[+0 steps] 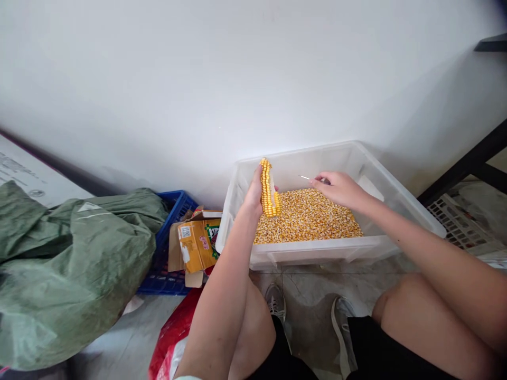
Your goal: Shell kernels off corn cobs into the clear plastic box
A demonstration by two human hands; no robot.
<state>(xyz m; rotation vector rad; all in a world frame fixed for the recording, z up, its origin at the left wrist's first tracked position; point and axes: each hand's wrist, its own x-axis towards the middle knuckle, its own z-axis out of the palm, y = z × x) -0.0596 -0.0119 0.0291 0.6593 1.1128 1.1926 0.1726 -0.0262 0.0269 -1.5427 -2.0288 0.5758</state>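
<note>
My left hand [254,191] is closed around a yellow corn cob [268,191], held upright over the left part of a white plastic tub [304,247]. A pale strip without kernels runs down the cob's right side. To the right, my right hand [336,188] grips a screwdriver [304,177] with a thin metal shaft pointing left; its dark handle is mostly hidden by the fingers. The shaft is apart from the cob. Loose corn kernels [312,216] cover the bottom of the tub beneath both hands.
A white wall [253,79] rises behind the tub. On the left are a green sack [79,269], a blue crate [166,282] and a torn cardboard box [198,243]. A red bag [174,327] lies by my left leg. At right are a black frame [467,163] and a pale basket [455,221].
</note>
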